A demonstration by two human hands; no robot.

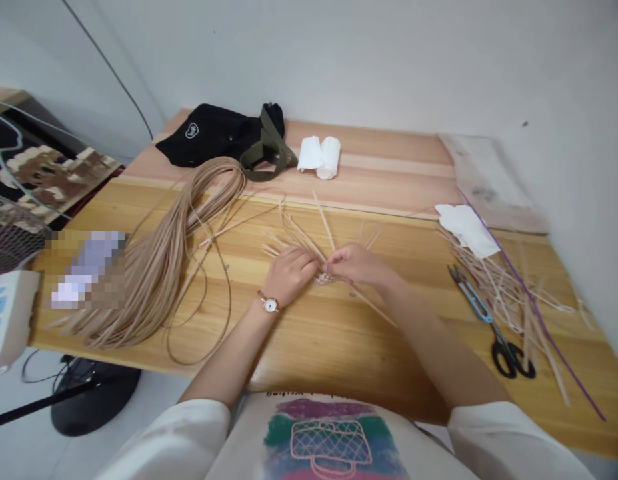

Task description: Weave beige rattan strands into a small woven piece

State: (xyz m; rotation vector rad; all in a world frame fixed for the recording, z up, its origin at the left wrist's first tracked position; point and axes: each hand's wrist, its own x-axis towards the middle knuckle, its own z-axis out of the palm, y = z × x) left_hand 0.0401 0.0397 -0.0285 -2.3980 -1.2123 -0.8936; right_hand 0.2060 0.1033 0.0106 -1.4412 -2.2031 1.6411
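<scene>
My left hand [291, 272], a watch on its wrist, and my right hand [357, 264] meet at the middle of the wooden table [319, 333]. Both are closed in a pinch on a small woven rattan piece [323, 276] with thin cane spokes [303, 233] fanning out away from me. One long strand runs from under my right hand toward the table's near edge. The woven centre is mostly hidden by my fingers.
A big bundle of rattan cane [163, 260] lies at left. Behind it sit a black bag [223, 137] and two white rolls [319, 156]. At right lie scissors [493, 327], cut cane scraps [523, 300], a white tissue [467, 228], a purple strand [539, 313]. A fan [13, 240] stands far left.
</scene>
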